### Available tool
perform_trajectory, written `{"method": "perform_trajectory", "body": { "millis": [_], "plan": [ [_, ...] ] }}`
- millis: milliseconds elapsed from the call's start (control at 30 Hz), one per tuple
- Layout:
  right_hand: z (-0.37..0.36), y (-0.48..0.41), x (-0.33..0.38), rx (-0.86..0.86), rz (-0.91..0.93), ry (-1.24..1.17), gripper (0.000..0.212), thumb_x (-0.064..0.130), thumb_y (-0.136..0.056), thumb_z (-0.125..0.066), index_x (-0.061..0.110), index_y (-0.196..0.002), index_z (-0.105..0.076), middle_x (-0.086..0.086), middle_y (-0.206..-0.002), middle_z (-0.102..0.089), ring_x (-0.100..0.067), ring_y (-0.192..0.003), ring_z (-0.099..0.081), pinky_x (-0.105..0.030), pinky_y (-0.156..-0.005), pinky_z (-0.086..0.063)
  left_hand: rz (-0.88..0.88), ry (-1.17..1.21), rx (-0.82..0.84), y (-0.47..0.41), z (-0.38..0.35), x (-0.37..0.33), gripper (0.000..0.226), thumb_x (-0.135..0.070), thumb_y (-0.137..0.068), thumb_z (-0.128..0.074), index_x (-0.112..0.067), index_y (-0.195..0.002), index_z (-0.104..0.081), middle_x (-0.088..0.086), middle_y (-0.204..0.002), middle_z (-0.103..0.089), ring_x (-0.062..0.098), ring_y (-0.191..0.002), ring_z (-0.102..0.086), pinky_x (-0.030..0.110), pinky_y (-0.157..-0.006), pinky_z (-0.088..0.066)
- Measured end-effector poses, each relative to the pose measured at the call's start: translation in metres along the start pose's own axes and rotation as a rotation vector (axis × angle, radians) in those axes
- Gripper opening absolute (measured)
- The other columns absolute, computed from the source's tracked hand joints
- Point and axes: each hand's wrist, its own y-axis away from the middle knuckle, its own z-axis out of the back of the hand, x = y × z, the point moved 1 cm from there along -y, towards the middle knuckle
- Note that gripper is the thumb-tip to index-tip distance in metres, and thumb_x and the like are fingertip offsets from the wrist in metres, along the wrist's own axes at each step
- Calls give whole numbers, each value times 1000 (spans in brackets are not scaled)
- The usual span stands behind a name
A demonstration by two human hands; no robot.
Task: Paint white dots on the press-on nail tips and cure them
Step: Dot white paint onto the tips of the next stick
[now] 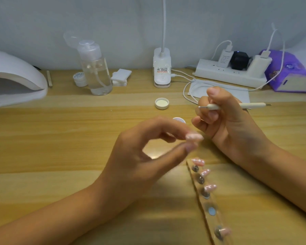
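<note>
Your left hand (140,156) pinching a pink press-on nail tip (194,137) over the wooden bench (60,138), your right hand (224,119) gripping a slim white dotting pen (253,104), clear strip (208,203) of pink tips (198,162) near the front edge.

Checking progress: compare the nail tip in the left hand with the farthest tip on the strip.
The held nail tip is pinched in the left hand, lifted; the farthest strip tip sits on the clear strip. The strip tip shows white dots; the held one is too blurred to judge. Both are pink.
</note>
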Motion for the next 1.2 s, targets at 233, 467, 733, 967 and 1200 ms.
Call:
{"method": "perform_trajectory", "body": {
  "millis": [233, 467, 733, 967, 1200],
  "plan": [
    [1, -2, -1, -13, -10, 0, 28, 27, -91, -56, 21, -67, -43, 6, -54, -38, -6, -52, -40, -20, -62, -49, -411, -495, 191, 10, -12, -8, 19, -26, -85, -73, -14, -71, -75, -2, -68, -58, 12, -63, -43, 16, -67, -33],
    [3, -4, -2, -1, -9, 13, 28, 25, -93, -56, 20, -68, -44, 7, -54, -40, -5, -53, -40, -20, -62, -49, -449, -594, 332, 13, -19, -5, 21, -28, -88, -70, -18, -71, -75, -5, -67, -59, 6, -74, -25, 3, -82, -23],
    [3, -4, -2, 30, -11, 38, 31, 27, -89, -58, 27, -58, -52, 8, -53, -42, -5, -52, -44, -21, -63, -50, -507, -643, 424, 13, -15, 0, 12, -29, -84, -75, -21, -75, -77, -7, -64, -56, 5, -83, -29, -2, -93, -17],
    [4, -4, -1, -5, -5, 60, 23, 40, -82, -67, 29, -64, -58, 9, -51, -37, -5, -50, -38, -20, -64, -50, -740, -817, 584, 15, -10, -6, 34, -11, -95, -43, -21, -96, -76, -4, -85, -22, 8, -85, -11, 15, -70, -16],
    [7, -4, -6, 29, 49, 96, 14, 35, -77, -77, 29, -74, -65, 10, -59, -50, -2, -56, -48, -19, -68, -51, -656, -929, 567, 14, -19, -4, 28, -9, -94, -35, -23, -82, -56, -6, -88, -20, 8, -84, -7, 15, -74, -12]
  ]
}}
